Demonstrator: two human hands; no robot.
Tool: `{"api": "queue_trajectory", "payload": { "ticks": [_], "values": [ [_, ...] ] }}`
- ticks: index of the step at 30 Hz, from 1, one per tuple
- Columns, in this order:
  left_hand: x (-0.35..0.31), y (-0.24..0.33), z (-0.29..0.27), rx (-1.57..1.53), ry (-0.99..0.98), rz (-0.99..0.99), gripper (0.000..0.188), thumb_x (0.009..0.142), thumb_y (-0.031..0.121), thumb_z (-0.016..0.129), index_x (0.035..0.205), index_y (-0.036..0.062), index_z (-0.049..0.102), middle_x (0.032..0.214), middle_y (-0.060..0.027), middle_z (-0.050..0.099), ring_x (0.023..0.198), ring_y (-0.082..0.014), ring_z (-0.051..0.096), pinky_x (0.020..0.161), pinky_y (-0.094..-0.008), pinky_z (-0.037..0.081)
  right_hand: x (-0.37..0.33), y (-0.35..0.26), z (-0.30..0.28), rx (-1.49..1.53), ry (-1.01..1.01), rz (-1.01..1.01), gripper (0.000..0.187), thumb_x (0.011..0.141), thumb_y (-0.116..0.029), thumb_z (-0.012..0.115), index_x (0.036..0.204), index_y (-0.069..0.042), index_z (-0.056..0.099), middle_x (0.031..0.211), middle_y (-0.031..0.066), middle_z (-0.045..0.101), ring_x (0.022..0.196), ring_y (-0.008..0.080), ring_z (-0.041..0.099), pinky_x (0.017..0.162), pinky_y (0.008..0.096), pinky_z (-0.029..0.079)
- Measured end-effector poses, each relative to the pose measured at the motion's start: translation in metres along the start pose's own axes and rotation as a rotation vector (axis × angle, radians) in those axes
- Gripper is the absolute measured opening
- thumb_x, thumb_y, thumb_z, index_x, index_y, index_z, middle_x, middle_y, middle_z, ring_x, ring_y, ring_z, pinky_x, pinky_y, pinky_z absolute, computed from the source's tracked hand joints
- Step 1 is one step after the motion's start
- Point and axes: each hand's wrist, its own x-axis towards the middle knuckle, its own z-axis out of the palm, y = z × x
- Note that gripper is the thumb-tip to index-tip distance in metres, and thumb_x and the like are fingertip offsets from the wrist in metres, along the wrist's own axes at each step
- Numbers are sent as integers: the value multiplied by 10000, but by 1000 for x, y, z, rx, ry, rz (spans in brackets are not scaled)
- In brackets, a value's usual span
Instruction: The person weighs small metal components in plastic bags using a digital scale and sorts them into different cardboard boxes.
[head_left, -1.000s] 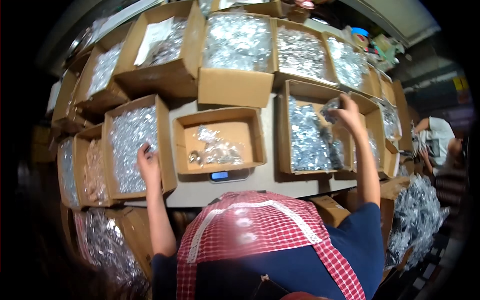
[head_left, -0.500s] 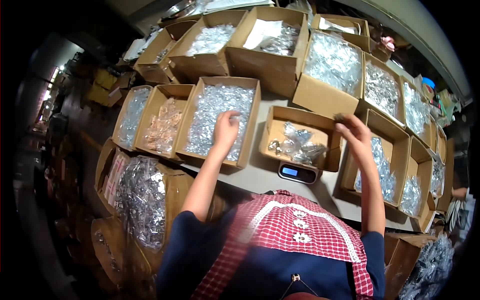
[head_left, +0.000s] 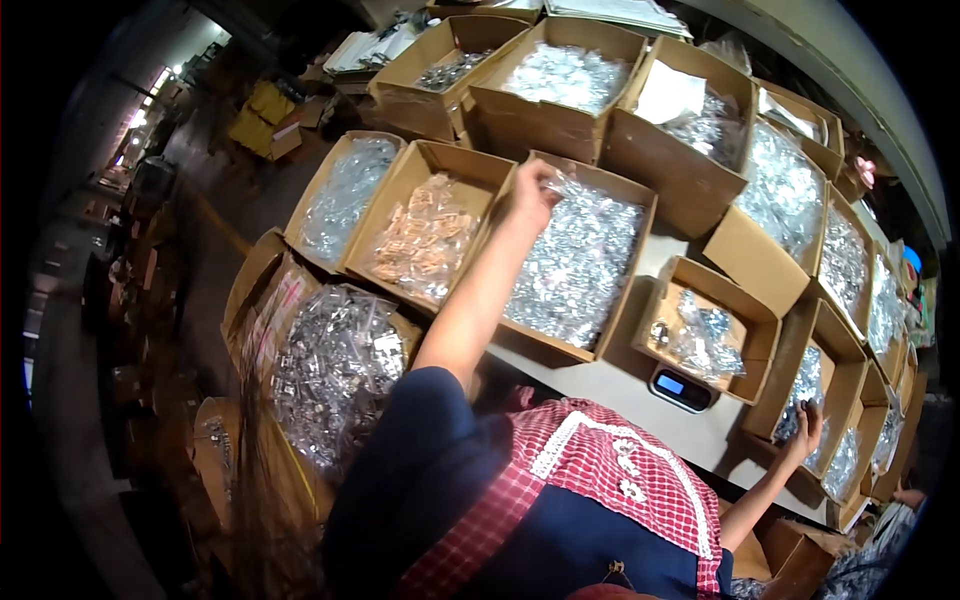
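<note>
My left hand (head_left: 535, 198) is at the far left corner of a cardboard box full of small clear packets (head_left: 575, 265). Its fingers are closed on a clear packet (head_left: 562, 186) at the top of the pile. Off to the right, my right hand (head_left: 803, 435) is over the near edge of another box holding clear bags of parts (head_left: 803, 385). Its fingers are curled around something small and dark that I cannot make out. Between the hands, a small open carton (head_left: 760, 330) holding a few clear bags of metal parts (head_left: 705, 335) sits on a digital scale (head_left: 682, 390) with a lit blue display.
A box of orange-brown bagged parts (head_left: 425, 235) and a box of clear bags (head_left: 350, 200) stand left. Taller cartons (head_left: 675, 165) line the back. A large bag of silver parts (head_left: 335, 370) fills a carton at lower left. Several more boxes (head_left: 840, 265) stand right.
My view has swung left. My left hand has moved to the far left corner of the packet box. My right hand has left the small carton's rim for the box at right.
</note>
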Motion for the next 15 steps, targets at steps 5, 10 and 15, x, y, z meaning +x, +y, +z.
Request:
{"api": "queue_trajectory", "payload": {
  "ticks": [5, 10, 15],
  "values": [
    [14, 92, -86, 39, 87, -12, 141, 753, 116, 577, 847, 14, 547, 714, -90, 594, 587, -178, 531, 515, -289, 437, 11, 10, 12, -443, 208, -61, 312, 933, -182, 584, 1167, 24, 595, 989, 83, 662, 913, 166, 630, 831, 294, 485],
    [21, 107, -158, 1871, 742, 401, 290, 821, 290, 630, 957, 38, 586, 897, -170, 690, 770, -255, 687, 637, -378, 535, 9, 3, 23, -825, 320, -68, 468, 934, -343, 581, 1287, -41, 527, 1028, 120, 688, 918, 233, 655, 822, 347, 489],
    [16, 111, -209, 2171, 328, 323, 326, 826, 303, 611, 1008, 33, 634, 882, -173, 694, 852, -371, 669, 740, -457, 523, 13, 18, 6, -928, 181, -273, 362, 948, -258, 554, 1239, -44, 574, 1131, 131, 668, 1003, 263, 640, 870, 359, 478]
  ]
}}
